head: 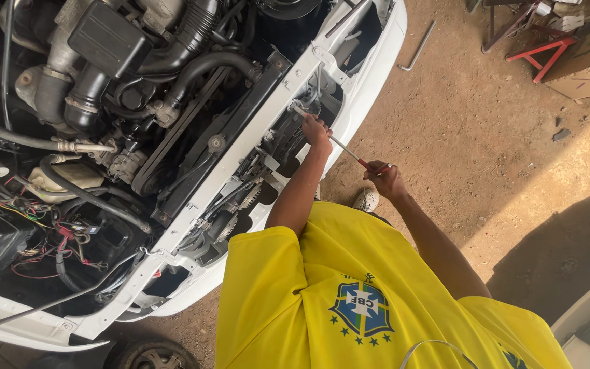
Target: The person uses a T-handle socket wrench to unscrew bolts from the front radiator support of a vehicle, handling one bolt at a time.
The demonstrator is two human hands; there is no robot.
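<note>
A long tool [344, 148] with a metal shaft and a red handle reaches to a fastener [296, 107] on the white front crossmember [240, 147] of a car with its engine bay exposed. My left hand [317, 130] grips the shaft close to its working end, just below the fastener. My right hand [384, 179] is closed around the red handle, out over the dirt ground. Both my arms stretch forward from a yellow shirt [349, 294]. The tool's tip is partly hidden behind my left hand.
Hoses, a belt and loose wiring [49, 239] fill the engine bay. An L-shaped metal bar [418, 48] lies on the dirt. A red stand [544, 51] and a cardboard box [588, 75] sit at the top right. A tyre [151, 355] lies below the bumper.
</note>
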